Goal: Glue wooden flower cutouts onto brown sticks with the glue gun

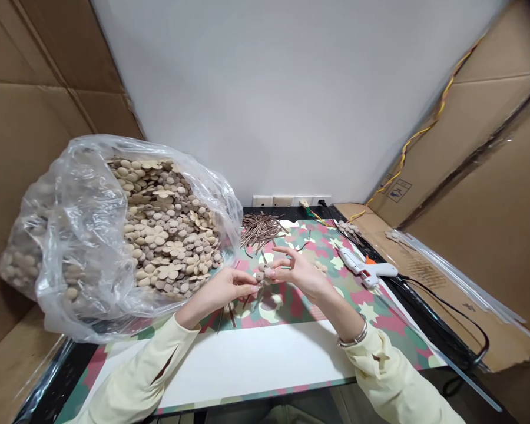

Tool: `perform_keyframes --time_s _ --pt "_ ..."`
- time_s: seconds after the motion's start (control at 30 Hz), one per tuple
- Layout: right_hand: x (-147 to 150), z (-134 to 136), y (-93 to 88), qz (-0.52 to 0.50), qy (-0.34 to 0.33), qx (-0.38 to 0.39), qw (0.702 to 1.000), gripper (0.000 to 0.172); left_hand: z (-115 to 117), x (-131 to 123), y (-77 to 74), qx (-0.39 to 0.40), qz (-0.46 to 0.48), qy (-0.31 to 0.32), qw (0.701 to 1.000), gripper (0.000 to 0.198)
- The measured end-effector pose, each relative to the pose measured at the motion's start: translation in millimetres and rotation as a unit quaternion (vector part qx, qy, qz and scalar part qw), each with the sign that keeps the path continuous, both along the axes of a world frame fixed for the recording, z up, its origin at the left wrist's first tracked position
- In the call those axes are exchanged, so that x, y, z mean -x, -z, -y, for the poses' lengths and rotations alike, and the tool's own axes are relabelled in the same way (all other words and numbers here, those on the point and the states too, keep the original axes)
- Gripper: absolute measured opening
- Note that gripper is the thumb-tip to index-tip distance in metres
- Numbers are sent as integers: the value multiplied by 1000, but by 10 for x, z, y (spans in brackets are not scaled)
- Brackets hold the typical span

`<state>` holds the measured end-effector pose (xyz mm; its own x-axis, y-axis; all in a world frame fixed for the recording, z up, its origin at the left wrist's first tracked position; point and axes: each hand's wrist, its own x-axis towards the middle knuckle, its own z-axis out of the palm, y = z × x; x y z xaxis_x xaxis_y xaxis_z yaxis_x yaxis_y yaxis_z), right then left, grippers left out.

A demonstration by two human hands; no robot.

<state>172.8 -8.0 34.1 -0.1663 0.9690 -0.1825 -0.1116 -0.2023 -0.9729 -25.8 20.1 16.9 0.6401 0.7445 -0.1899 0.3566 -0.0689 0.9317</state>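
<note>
Tan, matte and round-petalled, a small flower [261, 275] is sitting between the person's hands, just above the camouflage-patterned surface [291, 313]. The left hand [224, 288] is pinching its near left edge between thumb and finger; the right hand [304, 274] is gripping the opposite side, its other fingers spreading. Thin brown strips [259, 229] are lying heaped beyond. Crinkled clear plastic is forming a bag [82, 197] on the left, bulging with similar flowers [163, 235], while a smooth white glue gun [368, 270] is resting on the right.
</note>
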Motion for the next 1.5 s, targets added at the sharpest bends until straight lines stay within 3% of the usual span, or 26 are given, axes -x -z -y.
perform_keyframes --time_s 0.27,0.57,0.73,0.83,0.97,1.1,1.2,1.37,1.5 --pt "36 -60 80 27 -29 -10 999 64 -73 153 -155 -12 -82 21 996 27" --pt "84 -130 242 19 -2 -20 1000 62 -127 260 48 25 -83 122 989 26" --pt "98 -130 281 35 10 -26 999 58 -141 312 -9 13 -137 169 976 20" --pt "104 -133 301 38 18 -23 999 61 -159 392 -111 24 -150 137 979 23" --pt "112 -135 301 42 18 -20 999 61 -195 563 -302 54 -138 34 988 30" --pt "109 -151 301 59 34 -46 997 55 -189 776 -477 42 -74 -68 994 34" --pt "94 -172 305 62 50 -49 996 55 -156 900 -553 36 -28 -99 994 35" --pt "84 -172 238 72 63 -44 994 59 -171 887 -565 -3 -17 -94 995 33" --pt "88 -132 136 71 57 -35 995 60 -225 692 -393 -134 -104 -100 980 26"
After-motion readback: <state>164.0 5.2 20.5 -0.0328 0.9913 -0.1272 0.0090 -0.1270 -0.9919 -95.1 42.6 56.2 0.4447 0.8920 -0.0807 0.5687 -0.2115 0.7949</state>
